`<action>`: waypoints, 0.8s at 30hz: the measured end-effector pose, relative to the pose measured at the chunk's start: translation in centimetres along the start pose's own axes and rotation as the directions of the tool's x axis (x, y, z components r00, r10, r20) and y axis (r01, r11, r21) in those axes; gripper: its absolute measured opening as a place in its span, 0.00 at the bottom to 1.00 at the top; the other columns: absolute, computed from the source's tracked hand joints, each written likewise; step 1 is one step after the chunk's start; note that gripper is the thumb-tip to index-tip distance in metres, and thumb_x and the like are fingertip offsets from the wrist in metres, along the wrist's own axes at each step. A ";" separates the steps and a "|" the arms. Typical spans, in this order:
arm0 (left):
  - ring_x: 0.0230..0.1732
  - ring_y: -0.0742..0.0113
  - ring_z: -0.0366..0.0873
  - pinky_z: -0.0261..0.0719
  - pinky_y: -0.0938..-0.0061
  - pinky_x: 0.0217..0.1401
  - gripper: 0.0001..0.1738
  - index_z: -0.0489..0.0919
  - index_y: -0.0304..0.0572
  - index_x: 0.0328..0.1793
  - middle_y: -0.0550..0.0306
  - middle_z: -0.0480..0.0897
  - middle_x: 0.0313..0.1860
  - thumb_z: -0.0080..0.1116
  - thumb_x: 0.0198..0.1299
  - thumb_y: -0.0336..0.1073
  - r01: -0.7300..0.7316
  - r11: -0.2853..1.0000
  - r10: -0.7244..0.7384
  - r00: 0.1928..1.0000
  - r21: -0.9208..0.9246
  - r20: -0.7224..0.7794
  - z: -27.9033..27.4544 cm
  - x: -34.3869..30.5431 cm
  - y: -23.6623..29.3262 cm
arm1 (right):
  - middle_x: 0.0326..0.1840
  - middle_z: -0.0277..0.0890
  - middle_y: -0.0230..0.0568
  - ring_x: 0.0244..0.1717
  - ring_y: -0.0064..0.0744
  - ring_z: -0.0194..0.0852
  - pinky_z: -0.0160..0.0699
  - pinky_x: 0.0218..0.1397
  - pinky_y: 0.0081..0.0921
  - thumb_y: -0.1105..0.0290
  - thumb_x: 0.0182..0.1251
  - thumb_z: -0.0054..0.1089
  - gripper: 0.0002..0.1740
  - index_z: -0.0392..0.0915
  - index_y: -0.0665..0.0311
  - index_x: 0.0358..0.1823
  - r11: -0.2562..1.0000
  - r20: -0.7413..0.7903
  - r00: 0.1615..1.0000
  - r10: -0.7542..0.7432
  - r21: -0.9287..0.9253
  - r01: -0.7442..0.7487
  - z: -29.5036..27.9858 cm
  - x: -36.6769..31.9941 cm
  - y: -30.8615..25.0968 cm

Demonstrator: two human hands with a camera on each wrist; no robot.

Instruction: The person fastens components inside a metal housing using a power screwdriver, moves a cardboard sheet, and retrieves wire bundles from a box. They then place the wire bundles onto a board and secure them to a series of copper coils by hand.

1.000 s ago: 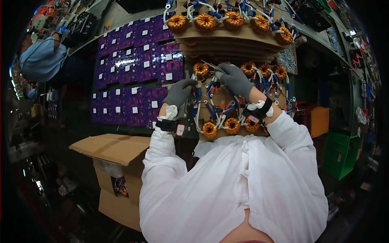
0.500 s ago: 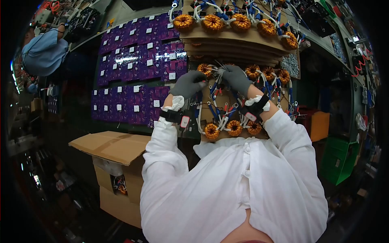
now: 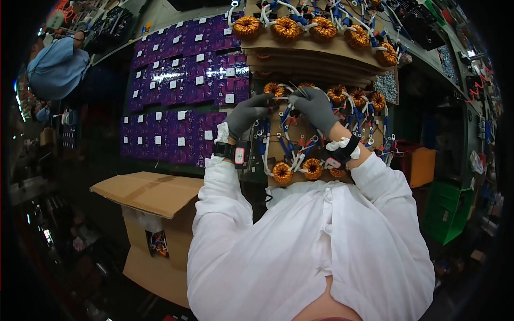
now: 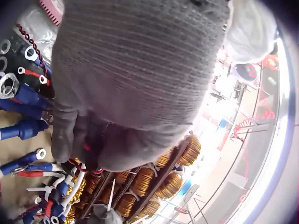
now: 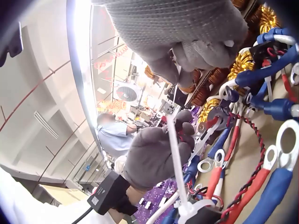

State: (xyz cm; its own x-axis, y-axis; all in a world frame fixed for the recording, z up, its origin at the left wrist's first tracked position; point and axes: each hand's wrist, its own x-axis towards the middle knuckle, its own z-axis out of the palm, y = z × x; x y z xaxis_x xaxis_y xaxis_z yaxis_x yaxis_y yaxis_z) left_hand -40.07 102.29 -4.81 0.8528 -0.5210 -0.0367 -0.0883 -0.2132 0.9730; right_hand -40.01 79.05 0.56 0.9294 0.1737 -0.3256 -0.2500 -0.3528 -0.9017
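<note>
My gloved left hand [image 3: 247,115] is beside the left end of a cardboard sheet bearing copper-wound coils. Its thumb and fingers pinch a thin red-and-black wire [image 4: 88,169], seen just below the fingertips in the left wrist view. Close by on the right, my gloved right hand [image 3: 315,109] holds thin white cable ties [image 5: 175,93] between curled fingers. A copper-wound toroid coil [image 3: 273,90] lies just beyond both hands. Around them run white and blue leads with ring terminals [image 5: 205,165]. Another cable tie [image 5: 176,163] stands up from a bundle in the right wrist view's foreground.
Purple circuit boards [image 3: 179,136] with white squares cover the table on the left. Behind the hands rises a stack of cardboard sheets [image 3: 316,61] with coils on top. An open carton [image 3: 150,195] stands front left, a green crate [image 3: 447,211] right. Another person [image 3: 59,67] is at far left.
My left hand has moved right and a little up, towards the right hand and the coil. The right hand stays near the same spot, still holding the cable ties. The head view shifts slightly.
</note>
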 end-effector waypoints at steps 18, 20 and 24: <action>0.41 0.66 0.80 0.78 0.76 0.44 0.23 0.70 0.30 0.57 0.49 0.80 0.44 0.61 0.54 0.27 0.127 0.849 -0.362 0.847 -0.513 -0.389 4.3 0.4 2.1 | 0.33 0.79 0.49 0.38 0.48 0.77 0.73 0.42 0.35 0.57 0.55 0.58 0.18 0.78 0.65 0.36 0.975 -0.078 0.997 -0.009 -0.221 -0.008 0.9 -0.3 -1.2; 0.43 0.65 0.79 0.77 0.75 0.47 0.24 0.70 0.30 0.57 0.48 0.79 0.46 0.60 0.54 0.27 0.137 0.843 -0.369 0.850 -0.520 -0.375 4.3 0.3 2.4 | 0.33 0.79 0.48 0.36 0.46 0.78 0.73 0.41 0.34 0.57 0.55 0.58 0.17 0.78 0.65 0.36 0.981 -0.063 0.998 -0.026 -0.192 0.014 1.4 0.3 -0.4; 0.46 0.65 0.78 0.77 0.75 0.49 0.24 0.70 0.31 0.58 0.48 0.79 0.47 0.62 0.54 0.27 0.108 0.863 -0.332 0.857 -0.493 -0.394 4.7 0.5 1.5 | 0.32 0.79 0.47 0.32 0.41 0.78 0.73 0.39 0.31 0.58 0.56 0.59 0.17 0.78 0.66 0.37 0.967 -0.024 0.995 -0.096 -0.241 0.087 2.8 1.5 0.7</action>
State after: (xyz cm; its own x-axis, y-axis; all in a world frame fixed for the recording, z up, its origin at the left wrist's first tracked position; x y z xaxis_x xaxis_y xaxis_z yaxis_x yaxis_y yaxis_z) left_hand -42.23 97.85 -4.45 0.9630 -0.0496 -0.2647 0.2693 0.1673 0.9484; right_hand -39.53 81.59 -1.40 0.9552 0.1849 -0.2312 -0.0953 -0.5475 -0.8314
